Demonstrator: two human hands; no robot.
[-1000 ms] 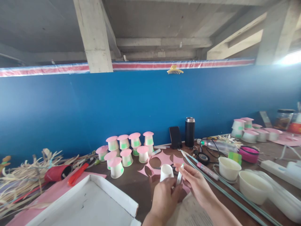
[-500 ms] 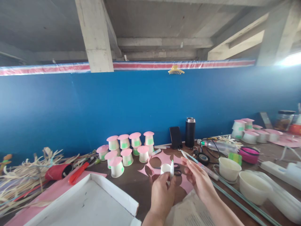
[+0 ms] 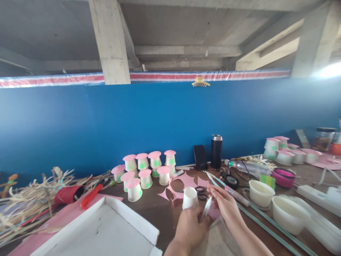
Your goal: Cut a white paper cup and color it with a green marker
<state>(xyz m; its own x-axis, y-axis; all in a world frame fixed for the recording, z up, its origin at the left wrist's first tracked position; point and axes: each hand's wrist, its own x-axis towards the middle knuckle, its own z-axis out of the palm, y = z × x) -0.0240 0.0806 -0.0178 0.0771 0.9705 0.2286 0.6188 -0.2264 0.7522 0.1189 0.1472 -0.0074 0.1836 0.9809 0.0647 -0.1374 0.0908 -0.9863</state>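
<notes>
My left hand point(image 3: 190, 227) is closed around the lower part of a white paper cup point(image 3: 190, 197). A white marker with a green tip point(image 3: 206, 207) stands slanted between the thumb and fingers of that same hand. Close by on the right, my right hand point(image 3: 225, 202) has its fingers bent together near the green tip; whatever is in them, if anything, is hidden. Behind the hands lie scissors with black handles point(image 3: 201, 193) and a pink sheet with round cut-outs point(image 3: 187, 180). Under my wrists is a printed paper point(image 3: 221, 238).
Several cups with pink discs on top point(image 3: 134, 190) stand left of centre. A white tray point(image 3: 130, 215) is at front left, beside pale strips point(image 3: 48, 192). A phone point(image 3: 200, 157) and black flask point(image 3: 216, 152) lean or stand at the blue panel. White bowls point(image 3: 289, 215) sit right.
My left hand has turned and moved slightly right, tilting the marker from upright to slanted. More of the cup now shows. My right hand has come down closer to the marker's tip.
</notes>
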